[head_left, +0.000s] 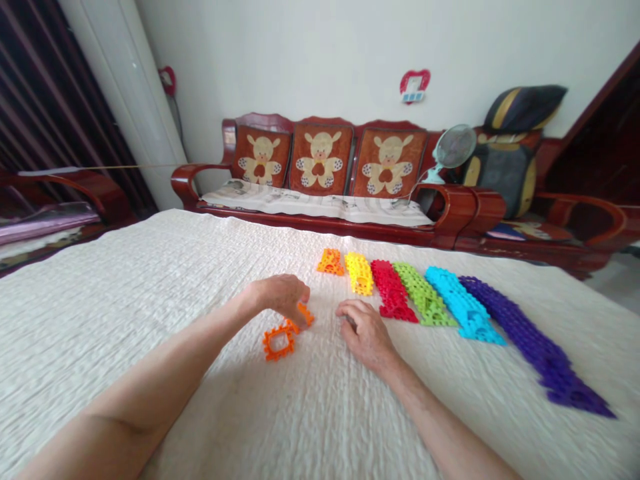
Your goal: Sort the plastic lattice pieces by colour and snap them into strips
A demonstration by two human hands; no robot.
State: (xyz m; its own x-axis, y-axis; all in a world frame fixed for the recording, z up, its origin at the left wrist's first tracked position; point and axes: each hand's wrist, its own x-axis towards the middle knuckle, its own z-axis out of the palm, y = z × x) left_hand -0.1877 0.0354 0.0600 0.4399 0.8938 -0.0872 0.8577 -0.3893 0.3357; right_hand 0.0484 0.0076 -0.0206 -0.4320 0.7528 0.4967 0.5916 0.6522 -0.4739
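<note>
Bare forearms (150,393) reach in from the bottom of the view across a white quilted bedspread (110,333), and both are cut off by the frame edge. The left hand (280,300) is cupped over a small orange plastic lattice piece (305,315), with the fingertips curled down at it. Whether it's actually clamped can't be told, since the fingers hide the contact. That piece is joined to, or at least touching, an orange square plastic lattice frame (279,343) lying flat on the bedspread just below the hand. The right hand (363,333) is kept close by on the bedspread, fingers loosely curled and together. Nothing is seen in it, though the palm is hidden, so the grip can't be called.

Lattice strips are laid out in a row just past the hands: orange (330,262), yellow (359,273), red (393,290), lime green (425,293), cyan (465,305) and a long purple one (537,340). No brand or lettering can be read on any of them.

Behind the bed, a dark red wooden sofa (460,213) is backed by cushions printed with cartoon animals (320,160). A small fan (454,147) partly hides a dark bag (505,173). A heart-framed wall plate (414,85) carries blue marks too small to read.
</note>
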